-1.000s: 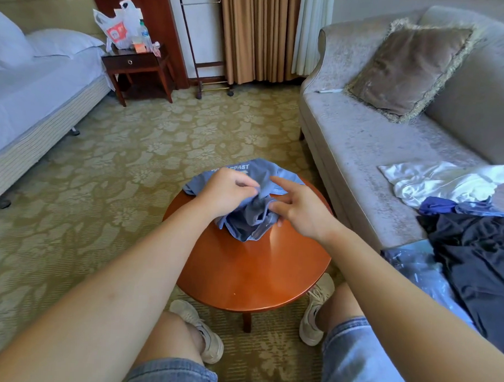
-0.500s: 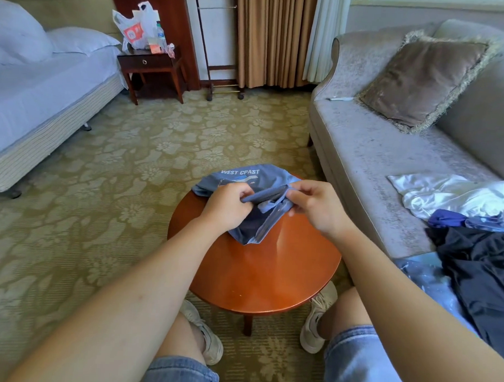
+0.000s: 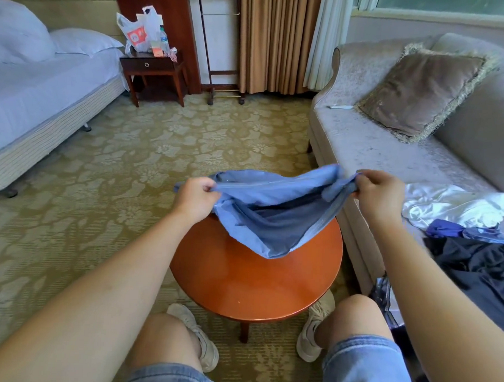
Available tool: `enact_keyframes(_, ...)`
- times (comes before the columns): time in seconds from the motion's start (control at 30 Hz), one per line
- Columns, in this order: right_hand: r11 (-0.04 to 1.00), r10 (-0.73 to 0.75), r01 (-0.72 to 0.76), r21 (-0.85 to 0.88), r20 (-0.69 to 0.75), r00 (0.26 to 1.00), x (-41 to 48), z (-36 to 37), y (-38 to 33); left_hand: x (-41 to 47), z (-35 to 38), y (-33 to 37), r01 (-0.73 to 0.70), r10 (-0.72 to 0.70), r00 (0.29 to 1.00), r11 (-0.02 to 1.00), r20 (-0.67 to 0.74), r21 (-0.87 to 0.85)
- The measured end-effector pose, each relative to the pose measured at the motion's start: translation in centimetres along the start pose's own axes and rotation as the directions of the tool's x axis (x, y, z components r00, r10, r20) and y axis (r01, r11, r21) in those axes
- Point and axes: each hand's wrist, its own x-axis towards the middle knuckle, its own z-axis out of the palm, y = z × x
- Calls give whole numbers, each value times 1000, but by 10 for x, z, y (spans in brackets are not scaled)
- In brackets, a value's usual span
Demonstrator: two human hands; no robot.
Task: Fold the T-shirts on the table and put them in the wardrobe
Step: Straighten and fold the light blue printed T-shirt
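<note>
Now the left grip (image 3: 195,197) and right grip (image 3: 379,192) each pinch the shirt (image 3: 273,208), stretched above the surface (image 3: 242,282). Likely spreading it flat for folding.

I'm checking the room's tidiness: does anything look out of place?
Yes: on the sofa, a white garment and a dark garment lie crumpled in a heap. The blue T-shirt, held by left hand and right hand, hangs bunched.

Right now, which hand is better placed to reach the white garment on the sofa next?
Probably the right hand: it pinches the blue T-shirt just beside the white garment, while the left hand grips its other end, farther from the sofa.
</note>
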Motion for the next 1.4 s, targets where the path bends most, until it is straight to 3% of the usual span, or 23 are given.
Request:
enact_keyframes(0.1,963,-64,135,-234,287,956,-11,20,-6,1,-12,28,-43,64,986,990,154,-134)
enact_keyframes(0.23,935,-76,287,-206,675,734,-42,64,-20,-6,-21,52,-82,75,924,997,375,4)
enact_keyframes(0.33,959,-60,252,-131,773,631,-61,85,-33,-14,-21,56,-94,84,895,996,438,2)
enact_keyframes(0.43,963,-70,251,-103,798,598,-67,96,-33,-21,-22,55,-71,106,894,993,435,-97)
enact_keyframes(0.6,990,-61,136,-27,795,603,-77,105,-28,-22,-21,48,-34,91,927,987,365,-159)
enact_keyframes(0.77,996,-62,89,-6,680,730,-72,106,-21,-27,-13,47,-10,70,918,988,391,-153)
enact_keyframes(0.97,997,-74,61,43,610,789,-62,99,-15,-31,-11,28,-20,17,895,1000,446,2)
enact_keyframes(1.07,998,-62,39,53,560,826,-58,92,-12,-34,-16,24,-26,37,914,999,405,-33)
enact_keyframes(1.2,998,-69,57,38,547,834,-55,84,-11,-41,-21,33,-32,71,937,992,343,-119)
enact_keyframes(1.4,995,-84,95,9,551,830,-62,73,-18,-52,-18,54,-42,76,896,995,437,-88)
